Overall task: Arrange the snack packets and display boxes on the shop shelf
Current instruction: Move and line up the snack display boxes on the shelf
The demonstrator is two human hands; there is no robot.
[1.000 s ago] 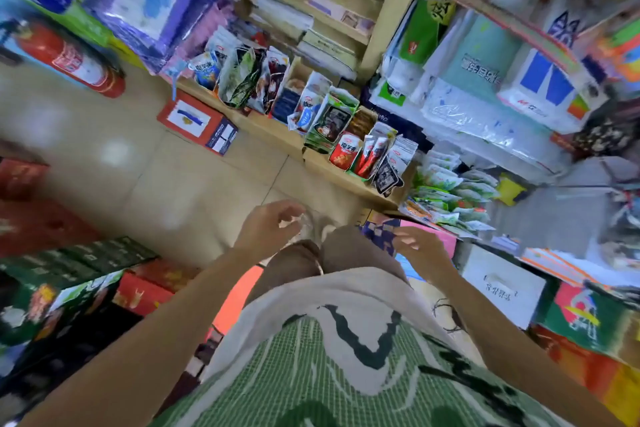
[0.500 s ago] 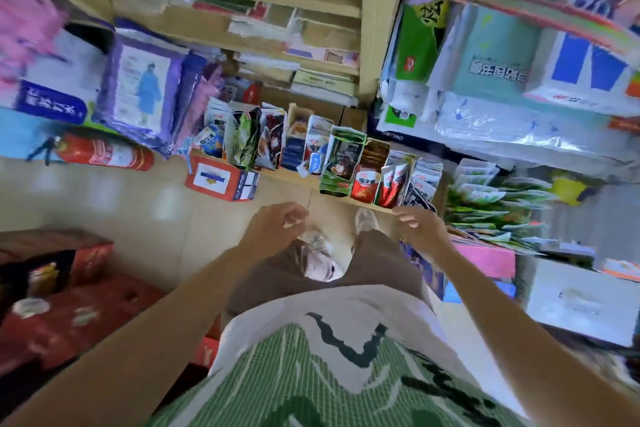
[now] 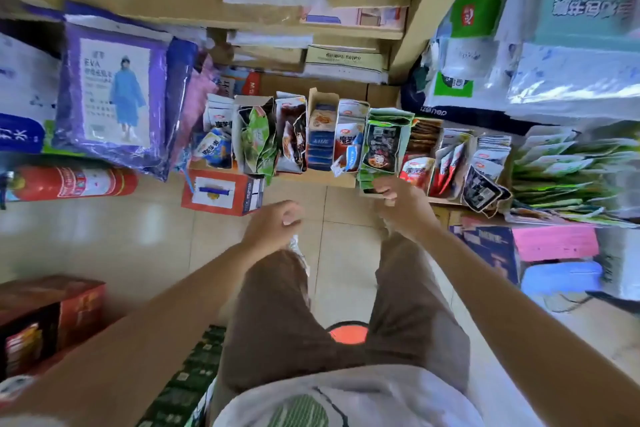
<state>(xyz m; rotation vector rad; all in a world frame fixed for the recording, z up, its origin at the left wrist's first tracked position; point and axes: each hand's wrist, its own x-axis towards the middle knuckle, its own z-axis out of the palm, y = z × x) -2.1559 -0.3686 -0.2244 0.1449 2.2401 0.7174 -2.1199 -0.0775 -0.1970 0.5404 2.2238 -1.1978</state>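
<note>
A row of display boxes filled with snack packets stands on the low wooden shelf (image 3: 311, 178). Among them is a green display box (image 3: 382, 135) holding dark packets, with a red packet box (image 3: 417, 166) to its right and a white-and-blue packet box (image 3: 349, 135) to its left. My right hand (image 3: 401, 206) reaches forward, its fingers curled on the front lower edge of the green display box. My left hand (image 3: 273, 225) hovers over the floor in front of the shelf, loosely curled and holding nothing.
A red carton (image 3: 221, 192) sits on the tiled floor below the shelf's left end. A red fire extinguisher (image 3: 72, 182) lies at the left. Green packets (image 3: 571, 177) are stacked at the right, above pink and blue boxes (image 3: 554, 241). Cartons (image 3: 52, 315) stand at the lower left.
The view has tilted up and closer to the shelf. My right hand moved forward from above my knee to the green display box. My left hand stayed curled near the middle.
</note>
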